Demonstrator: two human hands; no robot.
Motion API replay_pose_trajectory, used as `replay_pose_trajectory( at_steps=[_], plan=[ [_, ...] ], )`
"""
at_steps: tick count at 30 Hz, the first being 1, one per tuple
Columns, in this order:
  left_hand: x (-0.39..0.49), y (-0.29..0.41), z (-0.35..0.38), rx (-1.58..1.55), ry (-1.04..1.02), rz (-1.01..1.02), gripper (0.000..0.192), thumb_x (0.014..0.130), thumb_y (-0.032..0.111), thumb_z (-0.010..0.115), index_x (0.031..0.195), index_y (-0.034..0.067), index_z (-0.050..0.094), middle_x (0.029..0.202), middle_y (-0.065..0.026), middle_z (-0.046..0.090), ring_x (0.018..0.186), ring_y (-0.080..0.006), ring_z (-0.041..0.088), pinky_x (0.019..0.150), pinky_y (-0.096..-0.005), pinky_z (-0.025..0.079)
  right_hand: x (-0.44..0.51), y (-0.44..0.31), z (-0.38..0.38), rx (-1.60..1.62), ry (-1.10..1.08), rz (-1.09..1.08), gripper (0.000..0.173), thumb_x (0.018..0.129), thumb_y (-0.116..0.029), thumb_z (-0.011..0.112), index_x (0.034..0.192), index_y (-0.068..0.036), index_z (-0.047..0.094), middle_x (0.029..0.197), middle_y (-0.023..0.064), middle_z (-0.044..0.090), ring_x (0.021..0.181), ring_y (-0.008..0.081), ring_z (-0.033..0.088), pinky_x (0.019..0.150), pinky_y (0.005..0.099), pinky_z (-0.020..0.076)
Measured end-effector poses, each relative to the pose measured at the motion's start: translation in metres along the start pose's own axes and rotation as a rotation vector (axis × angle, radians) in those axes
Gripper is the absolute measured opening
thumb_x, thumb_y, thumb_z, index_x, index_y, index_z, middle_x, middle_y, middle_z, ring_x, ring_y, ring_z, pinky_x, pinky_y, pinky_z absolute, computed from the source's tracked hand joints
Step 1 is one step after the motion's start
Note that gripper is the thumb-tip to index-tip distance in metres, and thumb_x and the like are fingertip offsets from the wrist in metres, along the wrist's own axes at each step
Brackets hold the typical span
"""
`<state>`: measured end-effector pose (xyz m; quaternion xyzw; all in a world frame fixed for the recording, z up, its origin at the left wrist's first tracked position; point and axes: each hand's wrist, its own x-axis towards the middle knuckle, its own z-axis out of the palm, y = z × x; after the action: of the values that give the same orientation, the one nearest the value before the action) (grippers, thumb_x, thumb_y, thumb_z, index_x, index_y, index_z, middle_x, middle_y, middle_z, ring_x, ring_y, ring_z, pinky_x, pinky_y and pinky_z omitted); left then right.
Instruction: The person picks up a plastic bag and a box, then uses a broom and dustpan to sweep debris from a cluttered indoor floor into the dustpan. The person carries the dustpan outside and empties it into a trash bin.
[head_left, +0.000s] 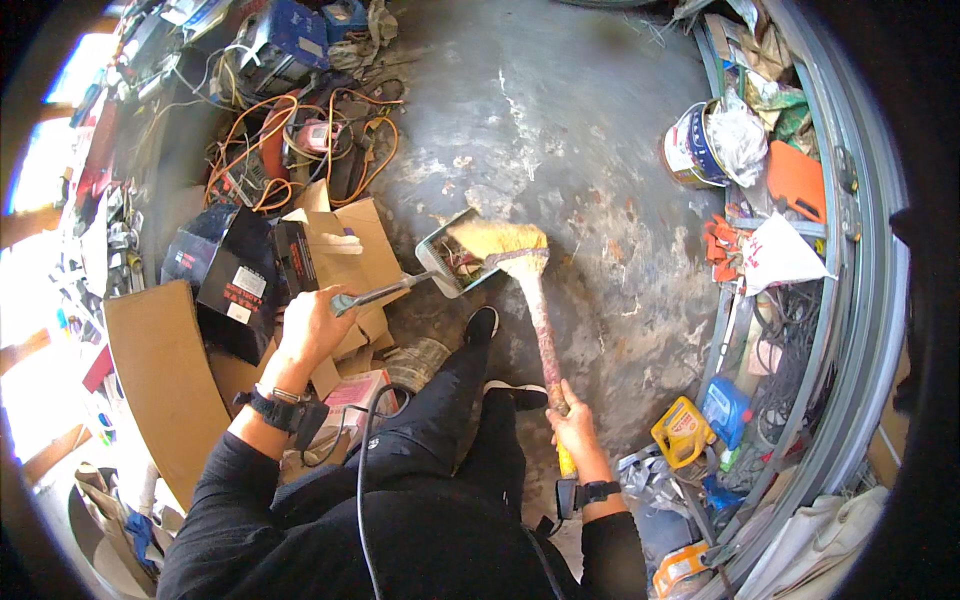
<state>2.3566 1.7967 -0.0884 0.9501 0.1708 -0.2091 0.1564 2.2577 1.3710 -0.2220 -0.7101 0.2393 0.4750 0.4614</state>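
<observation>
My left hand (316, 324) is closed around the handle of a long-handled dustpan (450, 281), whose grey-green pan lies on the floor with debris in it. In my right hand (576, 424) is a straw broom (541, 322) with a worn, taped handle. The yellowish bristles (506, 240) reach over the right side and upper edge of the pan. Both my feet stand on the floor just below the dustpan.
Opened cardboard boxes (360, 232), a black box (232, 277) and coiled orange cords (292, 112) crowd the left. Along the right lie a paint bucket (686, 146) stuffed with plastic, a white bag (784, 255), a yellow jug (681, 433) and a blue jug (724, 411).
</observation>
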Motion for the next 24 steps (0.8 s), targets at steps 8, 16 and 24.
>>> replay_pose_trajectory(
  at_steps=[8, 16, 24],
  plan=[
    [-0.012, -0.024, -0.001, -0.073, 0.063, -0.126, 0.026, 0.078, 0.023, 0.067, 0.101, 0.011, 0.072, 0.084, -0.0209, 0.068, 0.081, -0.0364, 0.067, 0.074, -0.041, 0.054, 0.169, -0.072, -0.003, -0.147, 0.21, -0.368, 0.071, 0.086, -0.004, 0.065, 0.149, -0.009, 0.033, 0.067, 0.0044, 0.056, 0.046, 0.0147, 0.054, 0.04, 0.0305, 0.0469],
    [0.002, -0.032, 0.001, -0.062, 0.062, -0.143, 0.026, 0.077, 0.022, 0.067, 0.101, 0.012, 0.073, 0.079, -0.0206, 0.068, 0.079, -0.0363, 0.067, 0.074, -0.0399, 0.054, 0.157, -0.106, 0.026, -0.661, 0.202, -0.29, 0.075, 0.081, -0.008, 0.063, 0.149, -0.01, 0.032, 0.095, 0.0261, 0.067, 0.085, 0.0367, 0.069, 0.071, 0.0434, 0.0562],
    [0.002, -0.031, -0.018, -0.033, -0.049, 0.087, 0.029, 0.074, 0.016, 0.068, 0.103, 0.016, 0.072, 0.083, -0.0196, 0.068, 0.08, -0.0365, 0.067, 0.074, -0.0403, 0.055, 0.017, -0.004, -0.003, 0.076, -0.004, 0.079, 0.072, 0.086, -0.006, 0.066, 0.15, -0.017, 0.035, 0.066, 0.005, 0.056, 0.044, 0.0154, 0.054, 0.037, 0.031, 0.0457]
  ],
)
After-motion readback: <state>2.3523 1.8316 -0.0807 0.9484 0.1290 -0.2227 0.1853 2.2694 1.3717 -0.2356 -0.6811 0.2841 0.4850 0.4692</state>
